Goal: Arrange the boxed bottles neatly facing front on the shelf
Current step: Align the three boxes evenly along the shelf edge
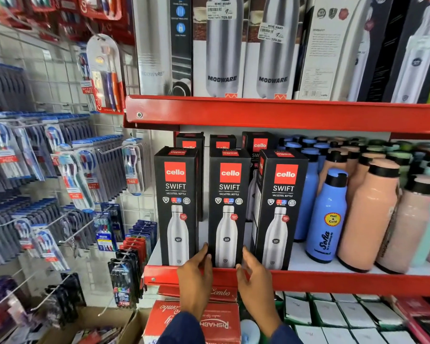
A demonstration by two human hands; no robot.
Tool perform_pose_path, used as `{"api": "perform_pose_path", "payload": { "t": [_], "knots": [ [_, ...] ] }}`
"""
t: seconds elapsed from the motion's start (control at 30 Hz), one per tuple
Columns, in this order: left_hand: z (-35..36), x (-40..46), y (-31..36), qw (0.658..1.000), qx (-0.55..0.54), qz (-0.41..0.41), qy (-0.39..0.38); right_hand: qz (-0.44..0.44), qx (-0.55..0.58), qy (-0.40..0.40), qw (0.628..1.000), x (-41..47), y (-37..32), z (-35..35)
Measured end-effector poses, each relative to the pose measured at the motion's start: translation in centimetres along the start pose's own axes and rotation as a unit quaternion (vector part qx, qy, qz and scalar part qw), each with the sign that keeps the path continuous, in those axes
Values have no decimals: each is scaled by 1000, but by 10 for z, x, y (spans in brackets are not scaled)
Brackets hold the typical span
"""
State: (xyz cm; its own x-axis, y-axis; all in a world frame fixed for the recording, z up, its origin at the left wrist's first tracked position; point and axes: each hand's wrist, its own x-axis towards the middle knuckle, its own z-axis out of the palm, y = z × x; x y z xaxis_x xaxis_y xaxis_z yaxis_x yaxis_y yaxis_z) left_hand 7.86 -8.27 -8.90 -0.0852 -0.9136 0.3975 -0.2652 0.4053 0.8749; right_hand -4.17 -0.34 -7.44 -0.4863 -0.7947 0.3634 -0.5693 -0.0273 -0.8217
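The fingers of the left hand lie against the lower left edge of the middle box; the fingers of the right hand lie against its lower right edge. Both sets of fingers are loosely spread and press the box from opposite sides, a light two-sided clamp at the base and not a full wrap. Both forearms enter the frame from 6 o'clock.

The middle box stands upright with its long axis vertical, directly at 12 o'clock from both hands, at the front lip of the shelf. Both hands are equally near it. Its printed face with the bottle picture is turned outward.

At 9 o'clock stands the left box, just beside the middle box with a narrow gap. At 3 o'clock stands the right box, upright but turned slightly, so that its left side panel shows. Further boxes of the same product stand in a second row behind.

Judgement: the step in hand is squaring the middle box in line with the shelf lip. The right box appears to need a small rotation next; the right hand is the nearer one for it. Loose bottles stand beyond, at 3 o'clock.
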Motion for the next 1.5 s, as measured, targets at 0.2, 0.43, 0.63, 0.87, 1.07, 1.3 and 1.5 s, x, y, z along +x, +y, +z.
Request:
{"api": "perform_pose_path", "payload": {
  "t": [0.2,0.43,0.63,0.87,1.07,1.3,1.5],
  "knots": [
    [-4,-1,3,1000,4,8,7,5,-20,-9,1000,2,5,1],
    [-10,-3,7,1000,16,18,10,0,-38,0,999,1,5,1],
    [-13,-5,9,1000,12,17,13,9,-34,6,999,-1,5,4],
    [-16,-12,12,1000,-15,19,13,13,1,16,1000,-6,1,2],
    [-6,-31,28,989,-74,84,93,-5,50,126,991,-29,12,-30],
    [45,-45,61,992,-87,91,-29,16,74,249,965,-14,36,-80],
    [69,-49,64,996,-10,47,-68,48,92,93,990,11,62,-100]
  ]
}}
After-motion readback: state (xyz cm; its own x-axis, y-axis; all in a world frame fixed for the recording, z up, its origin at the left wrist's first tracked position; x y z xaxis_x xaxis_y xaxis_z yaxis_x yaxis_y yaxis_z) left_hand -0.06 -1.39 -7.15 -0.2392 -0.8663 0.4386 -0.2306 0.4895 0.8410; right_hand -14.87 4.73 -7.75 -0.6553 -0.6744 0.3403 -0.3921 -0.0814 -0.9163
